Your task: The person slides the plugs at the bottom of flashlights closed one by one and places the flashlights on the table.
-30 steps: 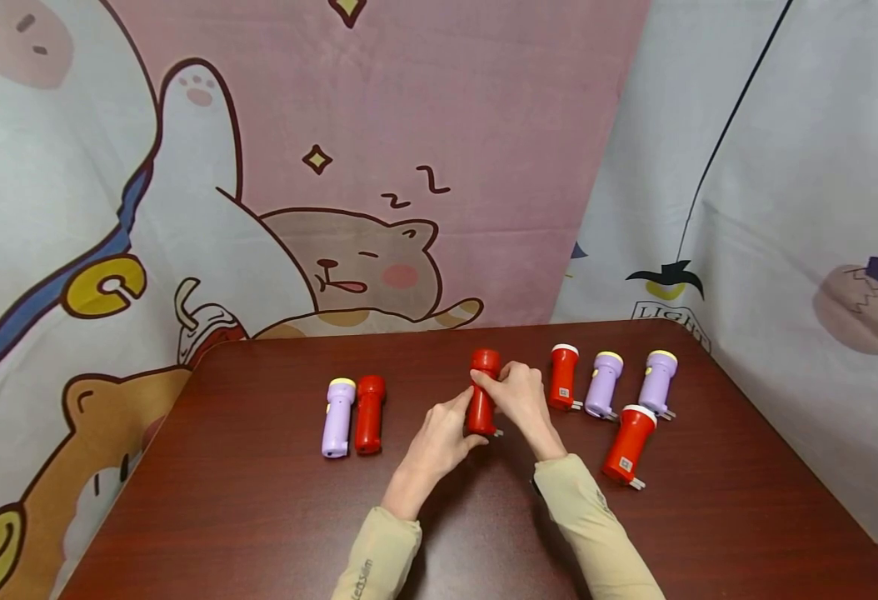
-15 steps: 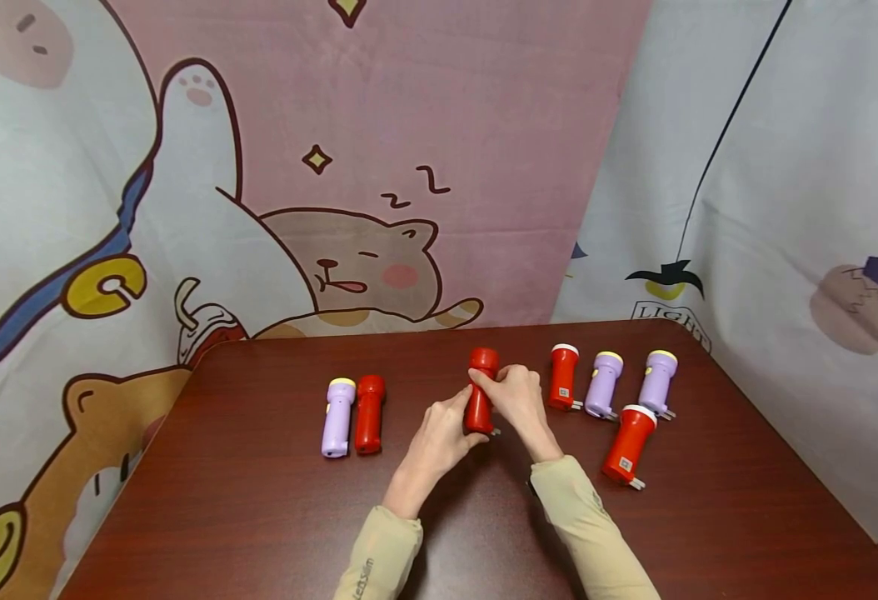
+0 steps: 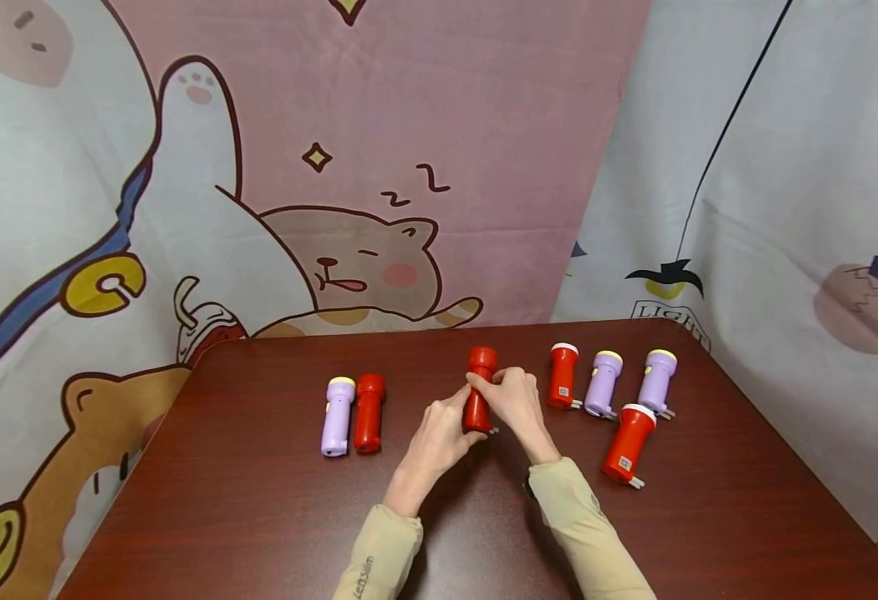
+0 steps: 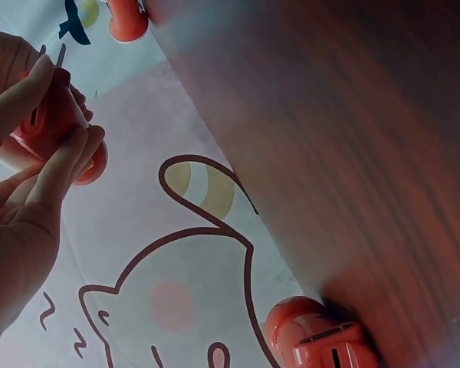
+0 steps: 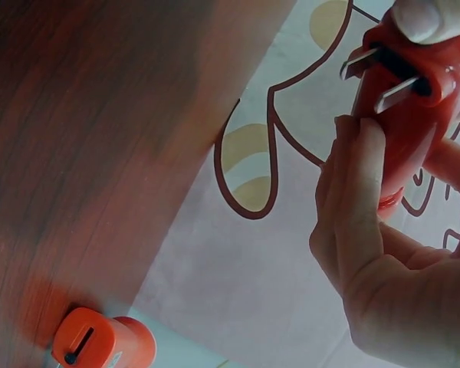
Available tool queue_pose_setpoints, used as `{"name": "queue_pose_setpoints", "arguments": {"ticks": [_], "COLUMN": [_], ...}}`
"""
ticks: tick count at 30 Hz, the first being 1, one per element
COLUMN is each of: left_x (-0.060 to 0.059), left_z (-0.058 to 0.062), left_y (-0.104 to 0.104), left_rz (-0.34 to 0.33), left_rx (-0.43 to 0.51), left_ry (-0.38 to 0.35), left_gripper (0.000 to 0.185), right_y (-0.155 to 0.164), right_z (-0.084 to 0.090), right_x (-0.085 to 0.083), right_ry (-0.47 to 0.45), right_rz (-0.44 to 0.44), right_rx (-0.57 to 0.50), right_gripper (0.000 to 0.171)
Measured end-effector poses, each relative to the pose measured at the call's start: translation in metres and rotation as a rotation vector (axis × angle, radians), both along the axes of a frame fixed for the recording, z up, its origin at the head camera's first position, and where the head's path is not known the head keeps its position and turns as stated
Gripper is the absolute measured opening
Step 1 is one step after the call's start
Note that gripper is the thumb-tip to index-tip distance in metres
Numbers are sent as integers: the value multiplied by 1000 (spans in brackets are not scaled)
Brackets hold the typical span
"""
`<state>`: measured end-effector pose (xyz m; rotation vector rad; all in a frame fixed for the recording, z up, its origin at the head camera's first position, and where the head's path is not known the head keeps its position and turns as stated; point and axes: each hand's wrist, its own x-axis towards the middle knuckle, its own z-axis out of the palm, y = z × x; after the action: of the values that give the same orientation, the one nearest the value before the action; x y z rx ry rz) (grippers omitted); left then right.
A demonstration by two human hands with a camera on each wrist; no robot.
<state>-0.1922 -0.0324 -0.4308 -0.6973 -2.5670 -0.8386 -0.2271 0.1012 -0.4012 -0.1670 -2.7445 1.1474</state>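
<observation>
Both hands hold a red flashlight (image 3: 479, 390) just above the dark wooden table (image 3: 259, 517), at its middle. My left hand (image 3: 442, 427) pinches its lower end, where two metal plug prongs (image 5: 366, 63) stick out. My right hand (image 3: 516, 398) grips the body from the right. The left wrist view shows the left hand (image 4: 19, 222) with thumb and fingers round the red flashlight (image 4: 52, 116). In the right wrist view my right hand (image 5: 376, 253) curls round the red flashlight (image 5: 410, 123).
A purple flashlight (image 3: 337, 415) and a red one (image 3: 369, 412) lie side by side at the left. At the right lie a red flashlight (image 3: 562, 375), two purple ones (image 3: 604, 383) (image 3: 658, 381) and another red one (image 3: 629, 443). Cartoon-print cloth (image 3: 379, 167) hangs behind.
Both hands and the red flashlight have drifted slightly left and away from me. The flashlights lying on the table have not moved.
</observation>
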Motion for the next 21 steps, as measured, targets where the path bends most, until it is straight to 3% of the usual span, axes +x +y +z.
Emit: {"name": "queue_pose_setpoints", "arguments": {"ticks": [21], "left_x": [0], "left_z": [1], "left_y": [-3], "left_rz": [20], "left_rx": [-16], "left_ry": [-43], "left_gripper": [72], "right_y": [-3], "right_z": [-2], "right_x": [-2], "right_ry": [-16], "right_rz": [4], "right_rx": [-11], "right_gripper": [43]}}
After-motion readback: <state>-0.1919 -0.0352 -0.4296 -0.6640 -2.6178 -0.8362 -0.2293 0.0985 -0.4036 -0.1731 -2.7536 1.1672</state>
